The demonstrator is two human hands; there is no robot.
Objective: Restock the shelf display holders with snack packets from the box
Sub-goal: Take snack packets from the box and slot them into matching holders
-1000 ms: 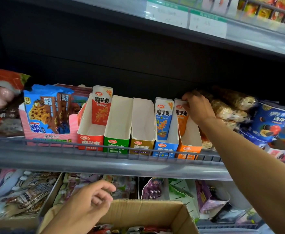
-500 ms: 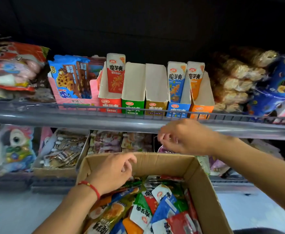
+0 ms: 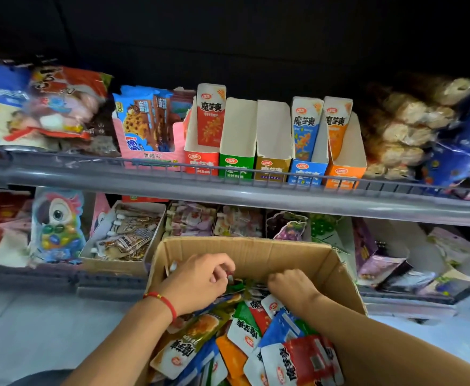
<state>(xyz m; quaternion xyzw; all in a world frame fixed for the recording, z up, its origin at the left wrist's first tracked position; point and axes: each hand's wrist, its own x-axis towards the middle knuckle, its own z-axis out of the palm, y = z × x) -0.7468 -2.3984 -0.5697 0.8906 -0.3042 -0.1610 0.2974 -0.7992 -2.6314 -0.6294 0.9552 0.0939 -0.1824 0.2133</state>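
Currently both hands down in the cardboard box [image 3: 256, 253], among mixed snack packets [image 3: 245, 332] heaped near its far wall. Left hand [image 3: 200, 282] curled, pinching at packets; right hand [image 3: 290, 285] curled, contents of grip cannot be told. Green holder [image 3: 238, 162] and brown holder [image 3: 273, 165] at shelf front edge empty. Recommended: sort by colour, lift matching packets upright.

Small shop, snack aisle. Grey shelf rail [image 3: 228, 195] with wire front guard running 9 to 3 o'clock. Row of coloured card display holders [image 3: 272, 165] at 12 o'clock, printed brand fronts facing out. Bagged snacks [image 3: 61, 104] stacked at 10 o'clock, wrapped biscuits [image 3: 406, 129] at 2 o'clock. Lower tier packed with candy trays [image 3: 125, 238]. Open cardboard box [image 3: 250, 254] of mixed packets [image 3: 245, 330] at 6 o'clock.
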